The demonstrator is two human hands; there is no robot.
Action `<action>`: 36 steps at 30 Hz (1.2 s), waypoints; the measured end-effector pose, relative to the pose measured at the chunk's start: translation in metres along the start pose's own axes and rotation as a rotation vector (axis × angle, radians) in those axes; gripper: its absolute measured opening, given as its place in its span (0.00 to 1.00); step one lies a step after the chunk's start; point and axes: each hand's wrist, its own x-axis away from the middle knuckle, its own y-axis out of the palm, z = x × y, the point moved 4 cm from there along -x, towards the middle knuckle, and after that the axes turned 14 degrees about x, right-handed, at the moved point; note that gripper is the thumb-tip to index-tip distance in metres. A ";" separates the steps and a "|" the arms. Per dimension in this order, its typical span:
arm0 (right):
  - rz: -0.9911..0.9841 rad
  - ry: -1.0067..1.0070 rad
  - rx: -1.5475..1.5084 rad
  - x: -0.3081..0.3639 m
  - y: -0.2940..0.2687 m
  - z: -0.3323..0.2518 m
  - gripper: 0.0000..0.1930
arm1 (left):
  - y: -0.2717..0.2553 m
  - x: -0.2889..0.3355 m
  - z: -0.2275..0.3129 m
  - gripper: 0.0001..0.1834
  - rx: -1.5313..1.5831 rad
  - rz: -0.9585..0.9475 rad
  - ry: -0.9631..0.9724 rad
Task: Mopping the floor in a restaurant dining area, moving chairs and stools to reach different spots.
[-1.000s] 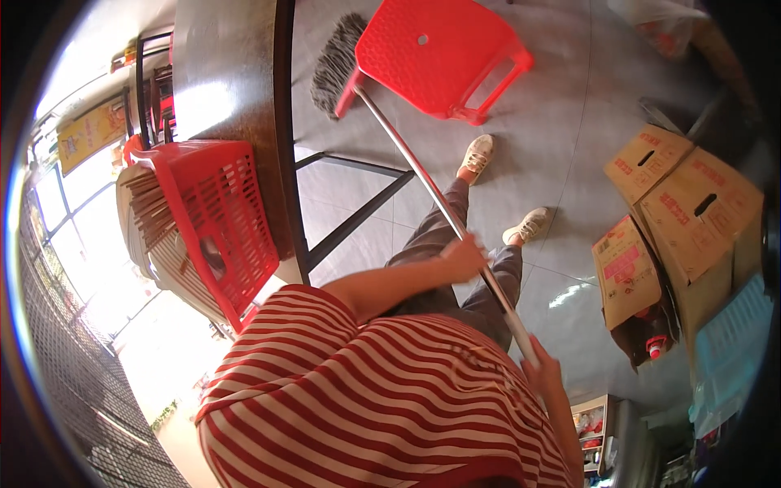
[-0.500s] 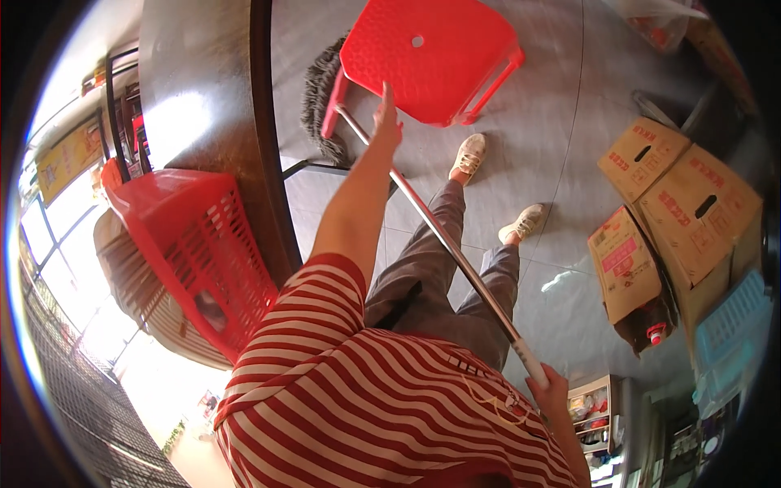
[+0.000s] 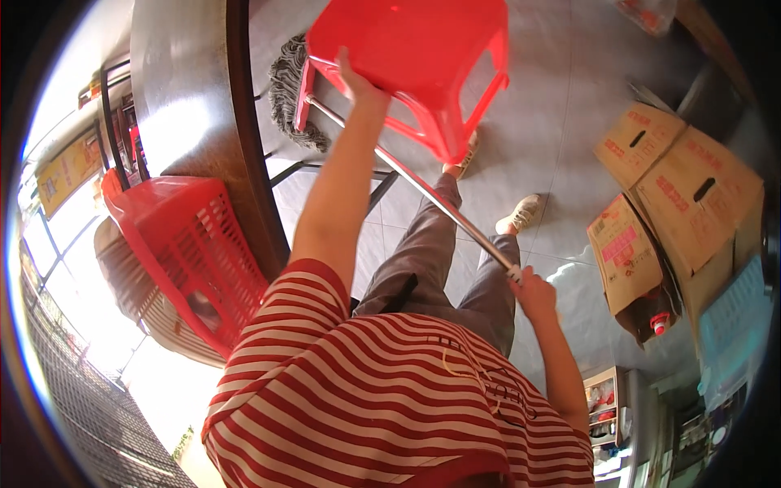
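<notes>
My left hand (image 3: 359, 81) grips the near left edge of a red plastic stool (image 3: 407, 49), its fingers partly hidden by the seat. The stool tilts, with its seat turned up and its near legs showing. A mop's silver handle (image 3: 443, 203) slants from the upper left down to my right hand (image 3: 534, 294), which is wrapped round its pale grip end. The handle passes under my left forearm. At its far end, the grey string mop head (image 3: 286, 102) lies on the floor left of the stool, below a red bar (image 3: 305, 96).
A dark wooden table (image 3: 215, 106) stands on the left. Beside it is a red slatted plastic basket (image 3: 203, 252). Cardboard boxes (image 3: 691, 195) and a light-blue plastic thing (image 3: 732, 325) stand on the right. My shoes (image 3: 521, 213) are on the grey tiled floor.
The stool has come nearer and tilted, and my left hand has closed on its edge. My right hand has moved up and forward with the mop handle; the mop head has shifted left.
</notes>
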 end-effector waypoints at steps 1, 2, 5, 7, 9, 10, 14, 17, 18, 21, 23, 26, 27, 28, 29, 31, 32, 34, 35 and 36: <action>-0.024 0.011 0.017 0.007 0.002 0.019 0.18 | 0.007 0.005 0.014 0.34 -0.002 0.011 -0.034; -0.050 0.028 0.034 0.015 0.007 0.040 0.19 | 0.015 0.011 0.020 0.34 -0.002 0.022 -0.073; -0.058 0.127 0.107 0.066 0.042 0.108 0.19 | 0.032 0.049 0.024 0.34 -0.012 -0.140 0.041; -0.057 0.161 0.108 0.105 0.054 0.156 0.19 | 0.032 0.063 0.032 0.34 -0.003 -0.102 0.130; -0.030 0.205 0.129 0.145 0.060 0.207 0.19 | 0.036 0.077 0.040 0.34 0.010 -0.068 0.224; -0.020 0.231 0.140 0.169 0.061 0.234 0.19 | 0.040 0.086 0.043 0.33 0.018 -0.080 0.242; -0.097 0.417 0.206 0.319 0.106 0.330 0.21 | 0.042 0.110 0.038 0.32 0.052 -0.055 0.247; -0.268 0.641 0.163 0.427 0.129 0.318 0.21 | 0.028 0.130 0.041 0.31 -0.014 -0.079 0.307; -0.176 0.620 0.249 0.469 0.144 0.306 0.20 | 0.020 0.127 0.043 0.31 -0.040 -0.061 0.316; -0.238 0.769 0.089 0.546 0.187 0.250 0.20 | -0.013 0.120 0.061 0.29 -0.076 0.025 0.357; -0.246 0.815 0.052 0.557 0.199 0.230 0.20 | -0.021 0.102 0.042 0.29 -0.084 -0.026 0.324; -0.254 0.842 -0.009 0.555 0.216 0.198 0.19 | -0.046 0.101 0.050 0.26 -0.096 -0.201 0.350; -0.253 0.848 -0.026 0.550 0.219 0.189 0.19 | -0.060 0.098 0.058 0.26 -0.092 -0.166 0.384; -0.250 0.852 -0.042 0.544 0.222 0.182 0.19 | -0.077 0.092 0.068 0.25 -0.087 -0.131 0.421; -0.241 0.847 -0.059 0.534 0.226 0.178 0.19 | -0.102 0.078 0.087 0.28 -0.106 -0.119 0.487; -0.221 0.850 -0.094 0.511 0.234 0.164 0.19 | -0.138 0.059 0.115 0.31 -0.145 0.061 0.609; -0.212 0.863 -0.107 0.504 0.236 0.156 0.19 | -0.149 0.062 0.116 0.32 -0.163 0.235 0.654; -0.191 0.888 -0.128 0.489 0.238 0.144 0.18 | -0.159 0.067 0.114 0.34 0.152 0.565 0.584; -0.179 0.882 -0.137 0.481 0.237 0.144 0.18 | -0.174 0.060 0.126 0.34 0.171 0.559 0.585; -0.166 0.876 -0.145 0.472 0.236 0.145 0.18 | -0.199 0.046 0.143 0.35 0.219 0.546 0.618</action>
